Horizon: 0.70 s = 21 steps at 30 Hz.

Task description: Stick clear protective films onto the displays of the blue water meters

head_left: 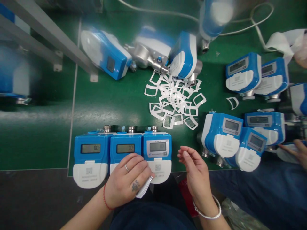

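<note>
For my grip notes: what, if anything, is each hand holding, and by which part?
The left hand holds white slips where it covers them, an edge jutting out; the right hand holds nothing visible.

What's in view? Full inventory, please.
Front meters: three, blue/white, near edge
Right meters: at least six, blue/white, right side
Back meters: four, blue/white, far side
Blurred items: uncounted, blue/white, far left
Cut-out frames: many, white, mostly mid-bench
Sheets: uncounted stack, white, in left hand
Cable: uncounted, white, top
Bars: two, grey, upper left
Bench: one, green, under meters
Co-worker's hand: one, right edge
Left hand: one, bare, lower centre
Right hand: one, bare, right of front meters
</note>
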### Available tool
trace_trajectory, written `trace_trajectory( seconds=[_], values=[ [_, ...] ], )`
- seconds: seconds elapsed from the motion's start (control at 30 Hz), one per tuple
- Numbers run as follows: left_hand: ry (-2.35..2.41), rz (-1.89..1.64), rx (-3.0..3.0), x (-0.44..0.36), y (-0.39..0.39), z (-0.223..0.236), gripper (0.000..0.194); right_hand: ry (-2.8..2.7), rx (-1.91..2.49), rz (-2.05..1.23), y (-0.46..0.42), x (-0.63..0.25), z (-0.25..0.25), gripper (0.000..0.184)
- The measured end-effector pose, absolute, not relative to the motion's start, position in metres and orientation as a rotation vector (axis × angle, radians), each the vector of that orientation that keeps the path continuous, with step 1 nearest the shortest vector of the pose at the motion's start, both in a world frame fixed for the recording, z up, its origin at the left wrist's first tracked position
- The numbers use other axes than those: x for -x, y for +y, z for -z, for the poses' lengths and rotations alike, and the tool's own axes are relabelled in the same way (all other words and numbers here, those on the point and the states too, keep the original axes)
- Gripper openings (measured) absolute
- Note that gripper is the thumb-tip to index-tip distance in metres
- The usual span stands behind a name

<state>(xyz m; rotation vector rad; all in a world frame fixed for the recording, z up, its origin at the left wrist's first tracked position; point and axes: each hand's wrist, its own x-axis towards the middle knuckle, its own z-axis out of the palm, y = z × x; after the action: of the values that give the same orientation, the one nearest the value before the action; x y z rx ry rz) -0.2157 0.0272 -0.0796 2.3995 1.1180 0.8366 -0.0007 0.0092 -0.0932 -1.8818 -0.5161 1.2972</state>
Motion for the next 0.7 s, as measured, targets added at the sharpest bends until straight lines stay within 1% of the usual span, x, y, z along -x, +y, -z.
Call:
trace_trajectory(
  seconds=[0.17,0.33,0.4,0.5,0.7],
  values=[
    [1.194,-0.833,-2.396,0.215,0.029,0.076,0.011,-0.641,1.848,-1.236,0.022,0.005,0.079,0.023],
    [1.268,-0.814,-2.375,0.216,0.03,0.074,0.016,-0.759,1.642,-1.289,0.047,0.007,0.059,0.009],
    [1.269,-0.786,-2.376,0.215,0.03,0.074,0.018,-0.827,1.567,-1.343,0.056,0.008,0.053,0.01],
    [1.276,-0.785,-2.381,0.215,0.03,0.075,0.015,-0.998,1.585,-1.376,0.065,0.01,0.047,0.013],
    [1.289,-0.78,-2.386,0.216,0.028,0.076,0.014,-1.267,1.703,-1.301,0.068,0.012,0.043,0.016]
  ],
)
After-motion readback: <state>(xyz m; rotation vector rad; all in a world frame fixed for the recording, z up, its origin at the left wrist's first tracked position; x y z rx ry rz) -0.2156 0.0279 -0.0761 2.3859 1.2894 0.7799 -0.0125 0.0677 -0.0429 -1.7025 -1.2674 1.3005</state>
